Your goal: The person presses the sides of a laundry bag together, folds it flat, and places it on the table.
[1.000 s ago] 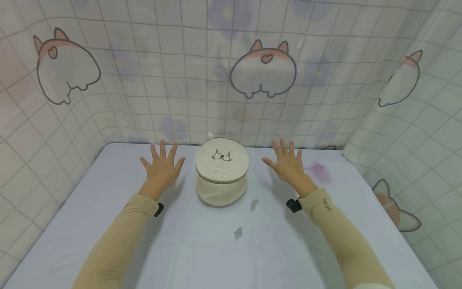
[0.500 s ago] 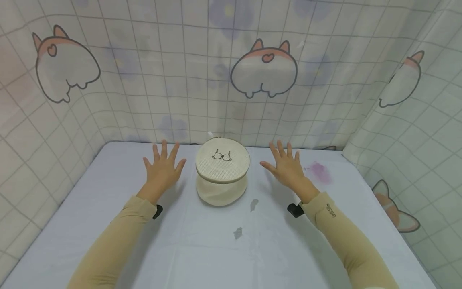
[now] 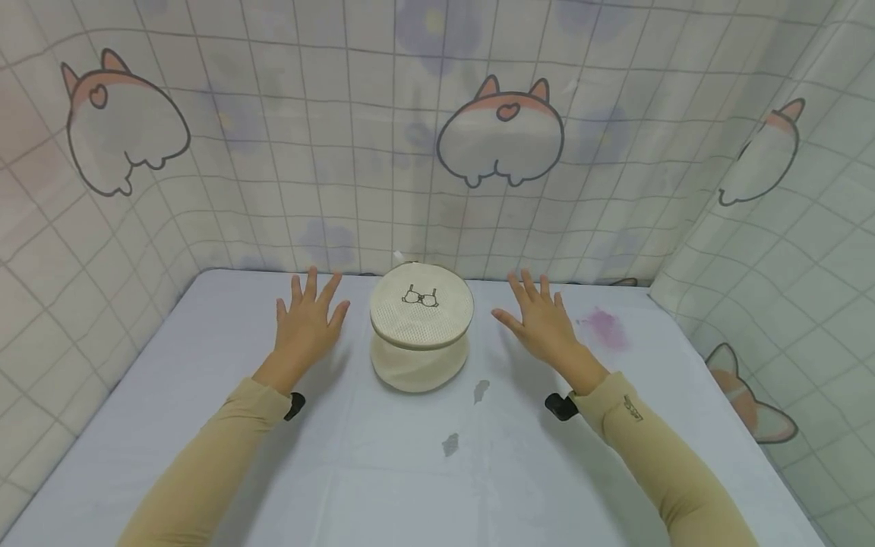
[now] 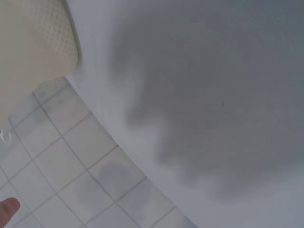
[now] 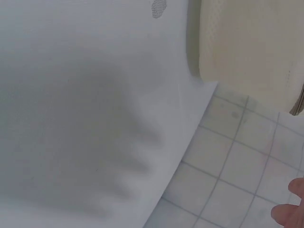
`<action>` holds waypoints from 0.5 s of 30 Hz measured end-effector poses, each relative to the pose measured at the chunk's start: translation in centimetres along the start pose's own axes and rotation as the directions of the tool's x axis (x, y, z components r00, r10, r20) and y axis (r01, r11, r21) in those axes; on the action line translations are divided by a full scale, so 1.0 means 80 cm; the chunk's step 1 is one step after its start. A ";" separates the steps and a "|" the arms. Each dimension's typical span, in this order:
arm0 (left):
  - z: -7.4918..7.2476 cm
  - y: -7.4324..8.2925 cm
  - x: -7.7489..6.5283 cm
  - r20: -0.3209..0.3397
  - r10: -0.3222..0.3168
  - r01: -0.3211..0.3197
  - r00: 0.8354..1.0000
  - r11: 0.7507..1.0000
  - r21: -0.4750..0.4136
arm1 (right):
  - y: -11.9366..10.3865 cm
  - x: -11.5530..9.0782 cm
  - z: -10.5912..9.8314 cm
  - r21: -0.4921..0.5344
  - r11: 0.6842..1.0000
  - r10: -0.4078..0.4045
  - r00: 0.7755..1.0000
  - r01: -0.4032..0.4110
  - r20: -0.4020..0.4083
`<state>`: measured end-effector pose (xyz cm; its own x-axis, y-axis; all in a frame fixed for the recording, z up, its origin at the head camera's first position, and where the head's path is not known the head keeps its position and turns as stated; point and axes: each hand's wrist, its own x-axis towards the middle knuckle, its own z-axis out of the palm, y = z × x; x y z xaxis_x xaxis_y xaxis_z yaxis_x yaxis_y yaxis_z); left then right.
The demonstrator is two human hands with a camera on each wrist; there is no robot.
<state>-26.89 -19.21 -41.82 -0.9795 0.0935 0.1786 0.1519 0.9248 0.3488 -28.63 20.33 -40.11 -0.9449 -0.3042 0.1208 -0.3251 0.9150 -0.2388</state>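
Between the two hands, near the table's far edge, stands a round cream mesh laundry bag [image 3: 420,311] with a bra drawing on its zipped top. To its left my left hand [image 3: 304,327] hovers palm down, fingers spread, touching nothing. My right hand [image 3: 547,327] hovers on the other side in the same way, apart from the bag. In the left wrist view the bag's side [image 4: 33,42] fills the upper left corner, and one fingertip [image 4: 8,209] shows. The right wrist view has the bag [image 5: 247,52] at upper right and some fingertips [image 5: 287,213] at the lower right edge.
A white cloth covers the table [image 3: 383,486], with two grey patches [image 3: 450,444] and a pink stain [image 3: 604,328] on it. Tile-patterned curtains [image 3: 342,152] with cartoon dog prints enclose the table at the back and both sides.
Both hands have drawn back slightly toward the body, their fingers still spread. The bag has stayed in place.
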 end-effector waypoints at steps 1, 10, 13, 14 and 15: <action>0.000 0.000 -0.001 -0.008 0.005 -0.005 1.000 1.000 -0.008 | -0.001 0.000 0.000 0.002 1.000 -0.004 1.000 0.004 -0.003; -0.001 0.008 -0.004 -0.066 0.051 -0.058 0.997 0.993 -0.099 | -0.013 -0.004 0.002 0.047 0.998 -0.034 0.999 0.035 -0.027; -0.001 0.015 -0.004 -0.054 0.048 -0.057 0.997 0.984 -0.171 | -0.017 -0.004 0.004 0.059 0.997 -0.038 0.999 0.040 -0.024; 0.000 0.018 -0.004 -0.045 0.044 -0.052 0.998 0.978 -0.200 | -0.018 -0.003 0.004 0.064 0.997 -0.040 0.999 0.041 -0.022; 0.000 0.021 -0.004 -0.034 0.039 -0.046 0.999 0.972 -0.231 | -0.019 -0.003 0.005 0.070 0.997 -0.042 0.999 0.043 -0.020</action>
<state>-26.28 -17.69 -41.27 -0.9677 0.1165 0.2234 0.2229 0.8092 0.5436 -27.96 18.90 -40.17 -0.9296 -0.3367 0.1500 -0.3673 0.8803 -0.3004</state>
